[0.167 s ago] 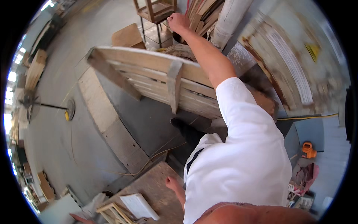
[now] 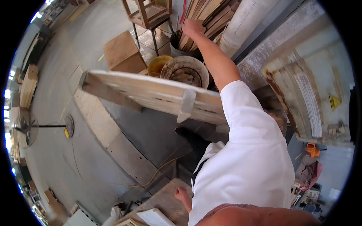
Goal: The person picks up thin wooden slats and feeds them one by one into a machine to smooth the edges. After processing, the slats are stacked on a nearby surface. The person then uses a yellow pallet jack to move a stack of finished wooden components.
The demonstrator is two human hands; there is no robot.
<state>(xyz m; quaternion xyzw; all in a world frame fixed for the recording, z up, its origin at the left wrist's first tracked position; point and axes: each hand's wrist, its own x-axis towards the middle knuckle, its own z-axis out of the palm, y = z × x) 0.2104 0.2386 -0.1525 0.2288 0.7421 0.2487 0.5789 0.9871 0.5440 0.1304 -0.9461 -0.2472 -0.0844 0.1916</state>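
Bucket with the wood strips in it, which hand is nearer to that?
Right. The right hand overlaps the wood strips in the bucket; whether it touches them is unclear. The left hand is far from the bucket, down by the table.

Right hand (image 2: 193, 28) near wooden strips (image 2: 207, 11); slatted panel (image 2: 154, 89)

A yellow triangular sign (image 2: 334, 102) marks the stained panel (image 2: 327, 115).

Glare along left edge, strong fisheye bending
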